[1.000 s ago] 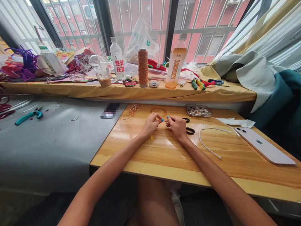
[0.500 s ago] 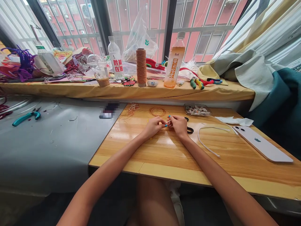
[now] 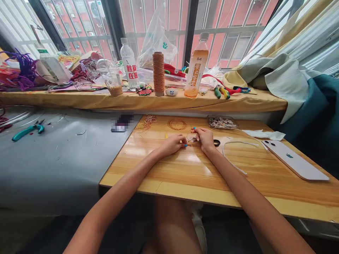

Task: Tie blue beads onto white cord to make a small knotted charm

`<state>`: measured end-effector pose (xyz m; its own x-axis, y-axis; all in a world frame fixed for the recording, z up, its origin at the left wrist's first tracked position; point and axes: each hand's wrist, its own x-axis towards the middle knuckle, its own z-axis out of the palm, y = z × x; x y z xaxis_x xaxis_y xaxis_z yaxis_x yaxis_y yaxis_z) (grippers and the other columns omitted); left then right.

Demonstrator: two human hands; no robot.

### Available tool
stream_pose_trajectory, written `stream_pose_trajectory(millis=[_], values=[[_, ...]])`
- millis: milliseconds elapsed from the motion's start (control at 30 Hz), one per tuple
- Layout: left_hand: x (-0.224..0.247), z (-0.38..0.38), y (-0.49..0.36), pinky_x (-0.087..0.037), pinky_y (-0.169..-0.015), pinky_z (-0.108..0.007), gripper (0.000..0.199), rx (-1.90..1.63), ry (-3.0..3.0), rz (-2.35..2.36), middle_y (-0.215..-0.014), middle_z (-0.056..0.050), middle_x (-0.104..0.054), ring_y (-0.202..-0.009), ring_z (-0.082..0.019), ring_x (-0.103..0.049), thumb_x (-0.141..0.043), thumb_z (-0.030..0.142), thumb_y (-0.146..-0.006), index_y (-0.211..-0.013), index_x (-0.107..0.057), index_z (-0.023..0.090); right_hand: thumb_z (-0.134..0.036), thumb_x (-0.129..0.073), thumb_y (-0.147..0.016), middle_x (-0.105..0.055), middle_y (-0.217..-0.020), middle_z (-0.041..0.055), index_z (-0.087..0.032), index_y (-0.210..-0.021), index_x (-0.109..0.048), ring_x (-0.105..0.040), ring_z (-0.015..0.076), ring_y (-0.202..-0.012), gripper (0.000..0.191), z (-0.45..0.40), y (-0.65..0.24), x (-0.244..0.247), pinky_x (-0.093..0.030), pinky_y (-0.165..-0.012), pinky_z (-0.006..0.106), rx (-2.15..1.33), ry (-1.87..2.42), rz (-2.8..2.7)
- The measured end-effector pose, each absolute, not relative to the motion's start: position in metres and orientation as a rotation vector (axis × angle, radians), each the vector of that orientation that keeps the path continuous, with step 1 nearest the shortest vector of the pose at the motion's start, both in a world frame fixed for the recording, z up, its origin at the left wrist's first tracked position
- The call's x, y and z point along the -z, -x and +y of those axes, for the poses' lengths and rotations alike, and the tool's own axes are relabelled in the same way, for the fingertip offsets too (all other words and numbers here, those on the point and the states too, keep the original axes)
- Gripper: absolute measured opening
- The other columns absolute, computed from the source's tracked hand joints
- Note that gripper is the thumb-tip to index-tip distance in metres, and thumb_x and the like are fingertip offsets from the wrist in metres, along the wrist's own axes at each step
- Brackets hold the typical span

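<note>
Above the wooden board, my left hand (image 3: pixel 174 144) is closed in a pinch at a small cluster of whitish, bead-like pieces (image 3: pixel 190 140); the exact part between its fingers is too small to make out. My right hand (image 3: pixel 205 137), just to the right, pinches what looks like a thin orange cord (image 3: pixel 192 131) between thumb and forefinger. Scissors with black handles (image 3: pixel 216 143) lie partly hidden beneath my right hand. Beyond both hands is a coil of orange cord (image 3: pixel 177 125). A small yellow piece (image 3: pixel 166 135) shows beside my left hand.
On the board (image 3: pixel 148 173) are loose threads (image 3: pixel 149 122), a clear tray (image 3: pixel 236 126) of small pieces, white cord (image 3: pixel 225 158), tissue (image 3: pixel 267 135) and a phone (image 3: pixel 296 160). Teal pliers (image 3: pixel 26 132) lie left. The ledge holds a cord spool (image 3: pixel 159 74) and bottles (image 3: pixel 196 72).
My hands have moved apart: the right fingertips went slightly up and right with the cord, the left ones slightly down. More of the whitish cluster between them shows.
</note>
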<state>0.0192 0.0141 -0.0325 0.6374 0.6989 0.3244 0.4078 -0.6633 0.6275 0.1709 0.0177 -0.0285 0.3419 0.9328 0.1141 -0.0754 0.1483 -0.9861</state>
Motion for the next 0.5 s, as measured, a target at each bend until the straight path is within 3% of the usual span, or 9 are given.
stream_pose_trajectory(millis=[233, 500], values=[[0.0279, 0.0114, -0.0176, -0.036, -0.062, -0.02, 0.006, -0.744, -2.349, 0.853, -0.073, -0.001, -0.053, -0.066, -0.011, -0.048, -0.051, 0.014, -0.07, -0.068, -0.056, 0.016, -0.019, -0.057, -0.056, -0.059, -0.058, 0.0019, -0.013, -0.047, -0.055, -0.033, 0.0009, -0.033, 0.01, 0.0196, -0.1779, 0.025, -0.023, -0.028, 0.017, -1.054, 1.121, -0.854], [0.0223, 0.0087, -0.0184, -0.034, -0.059, -0.019, 0.008, -0.813, -2.213, 0.729, -0.068, 0.001, -0.05, -0.062, -0.008, -0.045, -0.05, 0.011, -0.067, -0.064, -0.056, 0.015, -0.011, -0.057, -0.055, -0.044, -0.044, -0.0047, -0.013, -0.055, -0.056, -0.034, 0.0016, -0.036, 0.003, 0.017, -0.1819, 0.0223, -0.029, -0.032, 0.014, -1.207, 1.074, -0.778]])
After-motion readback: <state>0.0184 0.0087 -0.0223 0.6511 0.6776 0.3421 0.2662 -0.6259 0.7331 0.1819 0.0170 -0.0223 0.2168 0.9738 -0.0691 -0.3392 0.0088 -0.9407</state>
